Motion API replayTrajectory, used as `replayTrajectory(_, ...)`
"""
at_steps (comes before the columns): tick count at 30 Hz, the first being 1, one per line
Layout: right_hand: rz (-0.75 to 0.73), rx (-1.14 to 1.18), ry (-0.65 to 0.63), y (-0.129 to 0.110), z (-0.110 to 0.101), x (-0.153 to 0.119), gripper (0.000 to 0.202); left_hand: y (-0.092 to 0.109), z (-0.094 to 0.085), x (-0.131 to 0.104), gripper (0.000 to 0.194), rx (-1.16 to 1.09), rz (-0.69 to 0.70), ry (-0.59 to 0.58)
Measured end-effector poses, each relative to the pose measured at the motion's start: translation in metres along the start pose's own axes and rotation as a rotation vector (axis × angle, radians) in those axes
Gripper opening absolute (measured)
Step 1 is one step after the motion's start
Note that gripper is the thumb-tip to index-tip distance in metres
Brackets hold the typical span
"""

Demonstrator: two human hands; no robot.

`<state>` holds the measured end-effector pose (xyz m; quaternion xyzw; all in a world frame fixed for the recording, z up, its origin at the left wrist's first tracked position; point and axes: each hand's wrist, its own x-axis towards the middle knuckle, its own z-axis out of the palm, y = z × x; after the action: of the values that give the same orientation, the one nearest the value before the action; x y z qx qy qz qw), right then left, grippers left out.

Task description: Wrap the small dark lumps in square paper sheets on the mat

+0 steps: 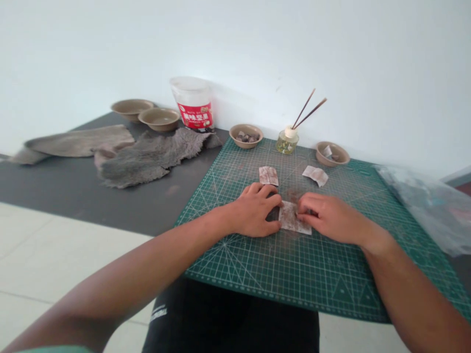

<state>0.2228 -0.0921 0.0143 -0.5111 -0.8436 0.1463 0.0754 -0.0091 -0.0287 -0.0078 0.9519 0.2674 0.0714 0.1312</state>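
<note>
A small pale rectangular sheet with brown smudges lies on the green cutting mat. My left hand rests at the sheet's left edge, fingers spread, with the thumb and a fingertip touching it. Over the sheet's right part, my right hand is closed in a pinch. Whatever sits between those fingers is hidden or too small to name. Behind my hands lie two similar sheets: a smudged one and a slightly curled one. Brown powder marks the mat around the sheet.
At the mat's back edge stand a bowl of small stones, a reed diffuser and another bowl. Clear plastic lies to the right. Leftward are a grey cloth, two bowls and a red-labelled tub.
</note>
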Motion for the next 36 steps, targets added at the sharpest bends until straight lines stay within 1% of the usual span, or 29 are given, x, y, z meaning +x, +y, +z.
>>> replayTrajectory(1, -0.034, 0.017, -0.023, -0.0015, 0.0010, 0.0005, 0.011, 0.0000, -0.0001, -0.0001, 0.044, 0.001, 0.004, -0.002)
replayTrajectory(3, -0.045, 0.011, 0.001, -0.0040, 0.0030, 0.0020, 0.010, -0.0001, -0.0001, -0.0001, 0.044, 0.005, 0.007, -0.002)
replayTrajectory(5, 0.019, -0.040, 0.070, -0.0042, 0.0027, 0.0024, 0.009, -0.0001, 0.0001, -0.0002, 0.043, 0.009, 0.001, 0.004)
replayTrajectory(6, 0.050, -0.058, 0.081, -0.0036, 0.0015, 0.0019, 0.009, -0.0001, 0.0003, -0.0002, 0.043, 0.008, -0.002, 0.008)
replayTrajectory(8, 0.057, -0.051, 0.035, -0.0029, -0.0015, -0.0001, 0.011, 0.0000, 0.0007, -0.0003, 0.044, 0.002, -0.003, 0.009)
replayTrajectory(11, -0.049, 0.007, -0.072, -0.0055, -0.0021, -0.0013, 0.012, -0.0001, 0.0009, -0.0005, 0.045, -0.005, 0.005, 0.005)
replayTrajectory(13, -0.069, 0.004, -0.045, -0.0071, -0.0002, 0.0003, 0.011, -0.0003, 0.0007, -0.0007, 0.045, -0.003, 0.007, 0.007)
replayTrajectory(15, -0.003, -0.033, 0.028, -0.0058, 0.0004, 0.0019, 0.011, -0.0005, 0.0003, -0.0007, 0.045, 0.000, 0.003, 0.007)
replayTrajectory(17, 0.068, -0.052, 0.056, -0.0035, -0.0013, 0.0014, 0.011, -0.0005, 0.0001, -0.0008, 0.044, -0.001, -0.001, 0.005)
replayTrajectory(19, 0.053, -0.018, -0.003, -0.0034, -0.0033, -0.0005, 0.012, -0.0003, 0.0000, -0.0008, 0.043, -0.006, 0.000, 0.002)
replayTrajectory(21, -0.021, 0.036, -0.069, -0.0057, -0.0028, -0.0016, 0.013, -0.0002, 0.0001, -0.0009, 0.044, -0.010, 0.001, -0.001)
replayTrajectory(22, -0.045, 0.047, -0.072, -0.0069, -0.0017, -0.0014, 0.013, -0.0002, 0.0001, -0.0009, 0.045, -0.010, 0.002, 0.000)
replayTrajectory(24, -0.032, 0.018, -0.008, -0.0073, 0.0007, -0.0002, 0.012, -0.0001, 0.0002, -0.0009, 0.045, -0.007, 0.004, 0.005)
replayTrajectory(26, 0.035, -0.036, 0.067, -0.0048, 0.0013, 0.0009, 0.011, 0.0000, 0.0002, -0.0008, 0.045, -0.003, 0.005, 0.009)
replayTrajectory(27, 0.057, -0.048, 0.077, -0.0033, 0.0008, 0.0008, 0.011, 0.0001, 0.0001, -0.0007, 0.045, -0.002, 0.004, 0.010)
replayTrajectory(29, 0.046, -0.027, 0.033, -0.0023, -0.0005, 0.0001, 0.013, 0.0005, -0.0001, -0.0007, 0.044, -0.003, 0.001, 0.008)
replayTrajectory(31, -0.026, 0.015, -0.037, -0.0045, -0.0002, -0.0004, 0.013, 0.0009, -0.0004, -0.0007, 0.044, -0.006, -0.002, 0.006)
replayTrajectory(32, -0.058, 0.021, -0.047, -0.0063, 0.0008, -0.0002, 0.013, 0.0010, -0.0004, -0.0007, 0.044, -0.008, -0.003, 0.003)
replayTrajectory(34, -0.068, -0.005, -0.005, -0.0086, 0.0029, 0.0008, 0.013, 0.0011, -0.0004, -0.0006, 0.045, -0.011, -0.007, -0.004)
replayTrajectory(36, -0.011, -0.053, 0.060, -0.0081, 0.0034, 0.0015, 0.014, 0.0009, -0.0001, -0.0005, 0.044, -0.008, -0.012, -0.004)
